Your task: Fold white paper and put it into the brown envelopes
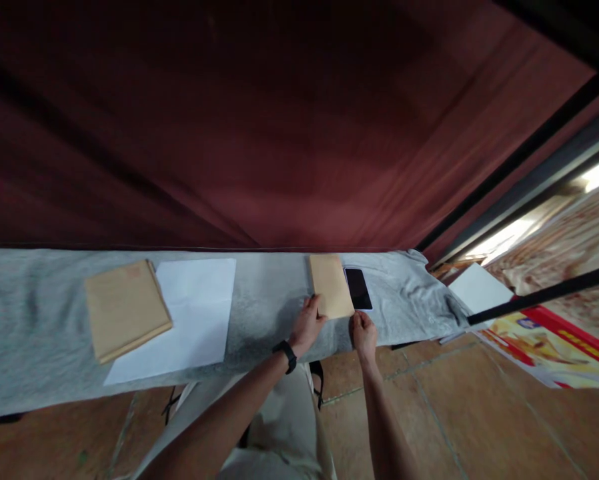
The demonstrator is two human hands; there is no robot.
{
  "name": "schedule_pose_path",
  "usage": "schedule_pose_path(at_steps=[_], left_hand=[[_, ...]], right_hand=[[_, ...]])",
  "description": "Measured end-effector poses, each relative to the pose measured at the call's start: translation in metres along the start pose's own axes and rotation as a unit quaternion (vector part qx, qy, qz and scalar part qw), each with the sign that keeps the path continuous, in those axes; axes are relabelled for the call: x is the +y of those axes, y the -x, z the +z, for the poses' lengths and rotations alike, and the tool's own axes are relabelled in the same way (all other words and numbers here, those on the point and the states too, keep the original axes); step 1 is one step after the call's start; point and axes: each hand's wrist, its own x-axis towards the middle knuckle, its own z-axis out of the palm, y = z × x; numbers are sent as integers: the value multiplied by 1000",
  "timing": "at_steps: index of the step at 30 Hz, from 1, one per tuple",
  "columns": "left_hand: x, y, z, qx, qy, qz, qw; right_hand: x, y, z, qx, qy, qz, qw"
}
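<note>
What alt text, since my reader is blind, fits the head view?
Left hand and right hand hold the near end of a tan paper packet on grey cloth, beside a phone. Further left, a brown paper stack partly covers a white sheet.

On the cloth [274,280], a paper stack [124,307] is laid at the left, partly over a sheet [197,307]. Farther right, a packet [331,283] is placed between the sheet and a phone [358,289], which is set just beside it. Behind the cloth, a curtain [279,167] is hung.
</note>
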Motion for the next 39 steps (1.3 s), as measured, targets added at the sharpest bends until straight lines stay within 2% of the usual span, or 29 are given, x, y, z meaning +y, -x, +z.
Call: schedule_pose_path(at_steps=[5,9,12,15,20,24,26,29,32,34,36,39], left_hand=[[5,7,-4,-17,15,6,1000],[0,28,-21,-45,4,35,998],[-14,57,-50,-42,-61,64,995],[-33,90,-90,-7,-160,103,982],[-69,129,-153,109,-325,123,931],[-95,145,-180,156,-387,116,901],[-102,151,-185,162,-392,116,898],[-107,157,-186,155,-393,116,899],[-109,159,-186,142,-398,113,899],[-110,159,-187,137,-400,114,899],[-113,157,-190,127,-397,116,901],[-115,151,-197,104,-380,108,913]], right_hand=[[1,0,-3,-4,-6,10,1000],[6,12,-3,27,-59,22,998],[8,33,3,67,-92,6,994],[1,61,15,70,-92,-53,992],[-25,105,48,-30,-102,-152,983],[-53,124,86,-93,-70,-225,967],[-65,121,103,-95,-25,-273,957],[-77,96,118,-56,72,-333,938],[-79,59,118,20,121,-329,936],[-77,42,113,41,145,-324,934],[-74,35,109,40,159,-328,930],[-72,48,111,-1,171,-353,920]])
